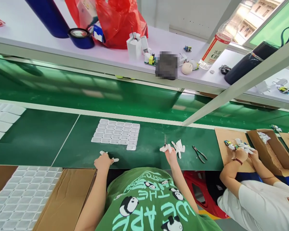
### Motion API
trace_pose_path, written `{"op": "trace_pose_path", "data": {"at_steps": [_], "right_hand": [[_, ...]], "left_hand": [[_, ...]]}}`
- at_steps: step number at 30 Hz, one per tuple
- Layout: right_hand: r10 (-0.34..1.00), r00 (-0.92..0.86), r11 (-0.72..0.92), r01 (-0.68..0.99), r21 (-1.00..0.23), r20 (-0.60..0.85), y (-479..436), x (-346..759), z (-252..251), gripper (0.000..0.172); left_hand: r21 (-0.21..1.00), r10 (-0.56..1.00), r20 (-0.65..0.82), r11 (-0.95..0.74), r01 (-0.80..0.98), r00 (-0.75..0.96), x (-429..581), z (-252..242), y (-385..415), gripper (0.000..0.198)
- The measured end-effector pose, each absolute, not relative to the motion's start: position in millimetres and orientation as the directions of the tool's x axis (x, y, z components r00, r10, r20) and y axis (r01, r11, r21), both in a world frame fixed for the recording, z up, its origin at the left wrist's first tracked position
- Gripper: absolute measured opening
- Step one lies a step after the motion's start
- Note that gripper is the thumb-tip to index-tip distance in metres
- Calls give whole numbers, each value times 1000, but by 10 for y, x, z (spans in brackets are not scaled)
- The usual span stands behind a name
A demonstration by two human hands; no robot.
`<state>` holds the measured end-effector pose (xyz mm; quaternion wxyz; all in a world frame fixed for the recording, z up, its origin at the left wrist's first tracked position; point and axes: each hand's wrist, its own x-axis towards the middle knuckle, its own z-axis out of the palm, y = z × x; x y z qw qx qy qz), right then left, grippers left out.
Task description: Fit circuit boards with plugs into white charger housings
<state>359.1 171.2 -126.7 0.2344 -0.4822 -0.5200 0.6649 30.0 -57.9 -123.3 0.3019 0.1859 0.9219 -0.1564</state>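
My left hand [103, 160], with white covers on its fingertips, rests at the near edge of the green table [69, 141]. Its thumb is spread away from the fingers, and nothing shows in it. To the right, my right hand [170, 155] also wears white finger covers and is closed around a thin dark tool [165, 140], its tip pointing away from me and blurred. Just right of that hand lies a crumpled white glove [179, 147]. Rows of small white plastic cases [115, 132] lie between and beyond my hands. Green-handled pliers [200, 154] lie farther right.
A box [65, 189] of white cases stands below left. More white pieces [4, 118] lie far left. At right, a co-worker's hands [247, 154] handle small parts over cardboard, beside an open carton [272, 154]. A slanted white post [221, 93] meets the table's back edge beneath a shelf.
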Motion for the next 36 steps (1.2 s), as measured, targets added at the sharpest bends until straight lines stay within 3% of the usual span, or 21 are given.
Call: {"op": "trace_pose_path", "data": {"at_steps": [8,21,27,36], "right_hand": [[724,-377,-460,359,-812,-577,1632,3628,-1491,30],[633,-384,-483,483,-730,-672,1515,3431,-1703,27],[689,-359,-405,530,-745,-630,1443,3386,-1659,27],[894,-176,-240,588,-772,-412,1097,3296,-1500,24]], "left_hand": [[-148,256,-613,892,427,-748,337,-1169,-561,41],[-158,262,-642,874,459,-721,294,-1105,-474,37],[-143,286,-647,865,481,-707,284,-1112,-483,36],[-131,320,-668,838,530,-672,305,-1046,-418,40]]}}
